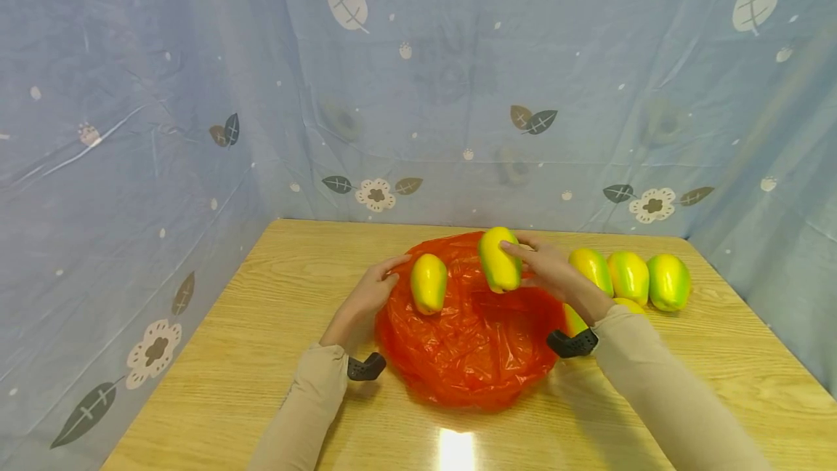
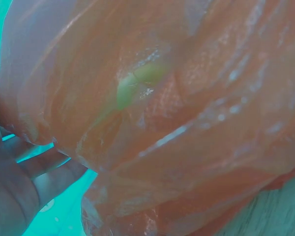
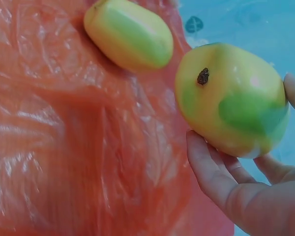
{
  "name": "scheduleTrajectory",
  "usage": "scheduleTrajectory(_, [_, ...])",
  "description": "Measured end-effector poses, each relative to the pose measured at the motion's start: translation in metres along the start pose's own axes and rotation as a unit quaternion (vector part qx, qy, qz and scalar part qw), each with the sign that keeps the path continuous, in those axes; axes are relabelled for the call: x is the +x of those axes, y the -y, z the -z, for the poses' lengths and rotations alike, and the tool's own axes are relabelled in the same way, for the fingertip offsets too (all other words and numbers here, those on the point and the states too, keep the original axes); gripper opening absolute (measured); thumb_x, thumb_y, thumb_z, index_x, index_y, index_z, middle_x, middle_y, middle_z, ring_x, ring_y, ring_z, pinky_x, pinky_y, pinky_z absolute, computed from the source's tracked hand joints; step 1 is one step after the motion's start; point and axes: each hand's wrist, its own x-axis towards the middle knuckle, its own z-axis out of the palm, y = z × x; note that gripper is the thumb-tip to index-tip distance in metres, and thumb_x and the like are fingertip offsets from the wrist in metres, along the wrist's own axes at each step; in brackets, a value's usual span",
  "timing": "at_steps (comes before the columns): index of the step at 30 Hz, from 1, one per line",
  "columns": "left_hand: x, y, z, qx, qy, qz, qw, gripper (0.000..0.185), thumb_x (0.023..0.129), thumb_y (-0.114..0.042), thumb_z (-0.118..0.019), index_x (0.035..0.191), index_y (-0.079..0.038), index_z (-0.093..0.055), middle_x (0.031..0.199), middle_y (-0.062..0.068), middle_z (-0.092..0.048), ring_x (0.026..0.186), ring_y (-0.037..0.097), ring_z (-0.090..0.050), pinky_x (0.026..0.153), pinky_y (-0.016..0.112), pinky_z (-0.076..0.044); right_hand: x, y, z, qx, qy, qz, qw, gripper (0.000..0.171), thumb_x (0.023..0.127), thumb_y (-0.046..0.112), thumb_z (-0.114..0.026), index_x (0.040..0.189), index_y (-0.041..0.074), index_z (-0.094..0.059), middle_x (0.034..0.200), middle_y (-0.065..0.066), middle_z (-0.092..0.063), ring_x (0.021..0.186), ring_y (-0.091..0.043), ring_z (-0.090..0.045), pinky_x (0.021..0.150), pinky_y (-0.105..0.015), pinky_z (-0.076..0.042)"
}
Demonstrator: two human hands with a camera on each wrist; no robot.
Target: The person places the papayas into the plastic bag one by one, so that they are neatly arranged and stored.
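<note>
A red plastic bag lies spread open on the table, its sheet creased and thin. One yellow-green papaya rests on its left part, near my left hand. That hand is at the bag's left rim, its extended fingers touching the plastic; in the left wrist view the red bag partly covers the fingers. Over the bag's back right part, my right hand holds a second papaya between thumb and fingers. The dark stem end of this held papaya faces the right wrist camera.
To the right of the bag stand several more papayas, some partly hidden by my right forearm. The wooden table reaches back to a blue patterned cloth, which also hangs along both sides.
</note>
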Motion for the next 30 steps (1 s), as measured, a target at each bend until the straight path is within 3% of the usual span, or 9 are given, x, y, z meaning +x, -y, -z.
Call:
scheduleTrajectory(8, [-0.001,-0.002,0.000,-0.005,0.000,0.006,1.0000,0.042,0.096,0.004,-0.040,0.137,-0.001,-0.050,0.143,0.017,-0.043,0.135,0.033,-0.032,0.110,0.047,-0.026,0.010,-0.006,-0.019,-0.002,0.006,-0.014,1.000,0.082,0.096,0.039,-0.054,0.151,0.001,-0.007,0.140,-0.027,-0.033,0.121,-0.039,-0.045,0.089,-0.041,-0.050])
scheduleTrajectory(22, [-0.002,-0.002,-0.001,-0.022,-0.001,0.009,0.9997,0.041,0.097,0.004,-0.040,0.137,-0.001,-0.049,0.143,0.018,-0.042,0.135,0.032,-0.032,0.110,0.046,-0.025,0.025,-0.021,-0.037,-0.008,0.000,-0.042,0.999,0.082,0.095,0.040,-0.057,0.150,0.001,-0.011,0.140,-0.026,-0.034,0.122,-0.043,-0.044,0.090,-0.047,-0.049])
scheduleTrajectory(30, [-0.004,-0.010,0.000,-0.020,0.002,0.017,0.9997,0.041,0.097,0.005,-0.039,0.137,0.004,-0.046,0.144,0.023,-0.039,0.135,0.037,-0.029,0.110,0.050,-0.024,0.030,-0.028,-0.049,-0.008,-0.012,-0.059,0.998,0.078,0.095,0.037,-0.057,0.149,-0.001,-0.015,0.138,-0.027,-0.034,0.119,-0.042,-0.045,0.087,-0.048,-0.050])
